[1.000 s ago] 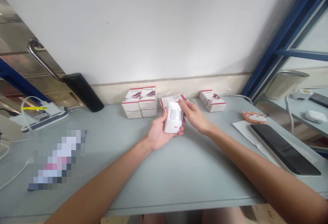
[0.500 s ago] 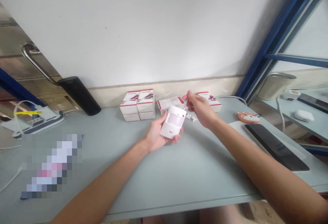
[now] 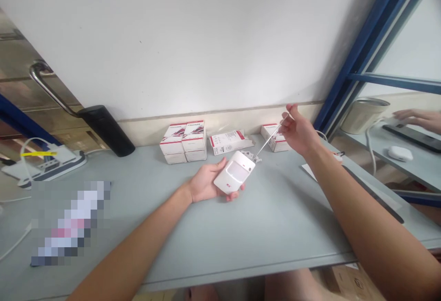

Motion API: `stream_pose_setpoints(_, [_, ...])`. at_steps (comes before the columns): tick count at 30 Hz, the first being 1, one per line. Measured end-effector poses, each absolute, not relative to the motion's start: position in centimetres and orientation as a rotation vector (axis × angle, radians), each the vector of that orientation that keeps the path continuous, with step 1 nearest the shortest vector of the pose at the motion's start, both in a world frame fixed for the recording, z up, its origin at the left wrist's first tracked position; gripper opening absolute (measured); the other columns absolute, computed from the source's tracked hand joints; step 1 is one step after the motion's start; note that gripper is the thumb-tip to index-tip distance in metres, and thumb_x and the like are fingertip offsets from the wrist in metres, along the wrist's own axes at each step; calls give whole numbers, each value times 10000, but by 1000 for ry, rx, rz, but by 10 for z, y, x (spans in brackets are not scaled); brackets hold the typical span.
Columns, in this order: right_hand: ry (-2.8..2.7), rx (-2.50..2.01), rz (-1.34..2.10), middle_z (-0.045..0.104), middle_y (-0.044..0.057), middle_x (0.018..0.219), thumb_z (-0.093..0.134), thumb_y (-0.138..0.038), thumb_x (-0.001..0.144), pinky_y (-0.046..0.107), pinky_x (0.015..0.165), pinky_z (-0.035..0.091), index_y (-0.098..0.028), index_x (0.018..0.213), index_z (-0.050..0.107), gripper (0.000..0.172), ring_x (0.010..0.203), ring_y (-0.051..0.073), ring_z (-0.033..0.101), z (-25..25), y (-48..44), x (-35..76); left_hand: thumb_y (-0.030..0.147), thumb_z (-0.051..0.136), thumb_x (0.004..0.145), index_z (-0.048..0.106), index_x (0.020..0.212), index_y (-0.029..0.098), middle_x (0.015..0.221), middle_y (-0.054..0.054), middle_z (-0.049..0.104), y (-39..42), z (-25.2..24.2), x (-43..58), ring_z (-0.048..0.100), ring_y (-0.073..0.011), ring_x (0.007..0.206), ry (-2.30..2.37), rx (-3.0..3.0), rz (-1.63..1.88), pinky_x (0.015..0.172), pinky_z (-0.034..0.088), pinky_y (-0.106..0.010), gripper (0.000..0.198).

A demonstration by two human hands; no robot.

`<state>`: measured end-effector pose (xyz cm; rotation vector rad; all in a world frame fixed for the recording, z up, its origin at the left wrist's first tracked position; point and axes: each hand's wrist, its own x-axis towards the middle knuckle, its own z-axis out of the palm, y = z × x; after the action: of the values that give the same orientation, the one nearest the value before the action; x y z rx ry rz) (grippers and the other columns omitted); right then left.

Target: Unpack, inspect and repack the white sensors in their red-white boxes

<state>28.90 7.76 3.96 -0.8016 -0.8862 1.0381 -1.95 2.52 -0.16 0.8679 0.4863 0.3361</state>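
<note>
Broadly, a pale grey, smooth counter (image 3: 241, 236) runs along a white wall. A black cylinder (image 3: 106, 128) leans at its back left, and four small red-and-white cardboard boxes (image 3: 184, 141) are stacked two by two near the middle. A flat box (image 3: 229, 141) lies just beside them, and another box (image 3: 272, 136) sits partly behind the right hand. At the far right, beyond a blue frame, another person's hand (image 3: 415, 119) rests on a separate surface.

The left hand (image 3: 203, 185) lies palm up, low over the counter. Its fingers are curled around a sensor (image 3: 234, 178) and cradle it from below. The sensor is a white, glossy plastic block with rounded corners, a frosted window on its face and a small red mark. Its long axis is tilted, with the top end pointing up and right, toward the right hand.

The right hand (image 3: 298, 131) is raised up and to the right of the sensor, well apart from it. Its thumb and fingertips are pinched closed on the far end of a strip (image 3: 270, 138). The strip is thin, pale and taut, and runs straight from the sensor's top edge to the pinch, roughly along the sensor's axis. It may be a wire or a pull tab; it is too fine to tell. Some small white pieces lie on the counter near the sensor's top end.
</note>
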Motion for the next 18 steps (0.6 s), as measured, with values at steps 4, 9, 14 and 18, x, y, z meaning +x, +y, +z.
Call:
stream_pose_setpoints(4, [-916, -775, 1077, 391, -67, 679, 861, -659, 764, 272, 463, 352, -263, 810, 527, 520, 530, 105, 339, 39, 77, 292, 555, 401, 1055, 697, 1232, 98, 1086, -220, 716, 24, -3, -20, 721, -309, 871, 465, 918, 324, 784, 502, -397, 572])
stream_pose_setpoints(9, [-903, -732, 1086, 541, -38, 813, 905, -531, 748, 255, 497, 377, -260, 847, 581, 434, 583, 101, 383, 36, 79, 296, 565, 389, 1058, 675, 1277, 105, 1104, -227, 723, 25, -4, -20, 733, -345, 994, 428, 933, 324, 837, 532, -419, 584])
stream_pose_setpoints(14, [-928, -732, 1052, 574, -17, 891, 885, -496, 770, 250, 508, 377, -266, 866, 616, 367, 616, 107, 396, 34, 79, 295, 543, 362, 1070, 682, 1271, 95, 1086, -228, 734, 24, -4, -18, 732, -336, 972, 455, 923, 346, 811, 541, -427, 586])
stream_pose_setpoints(18, [-1022, -792, 987, 572, -3, 907, 826, -495, 811, 267, 534, 382, -257, 811, 603, 326, 638, 113, 426, 35, 74, 286, 540, 394, 1065, 692, 1252, 96, 1069, -230, 747, 24, -7, -17, 741, -337, 953, 435, 899, 368, 822, 538, -429, 566])
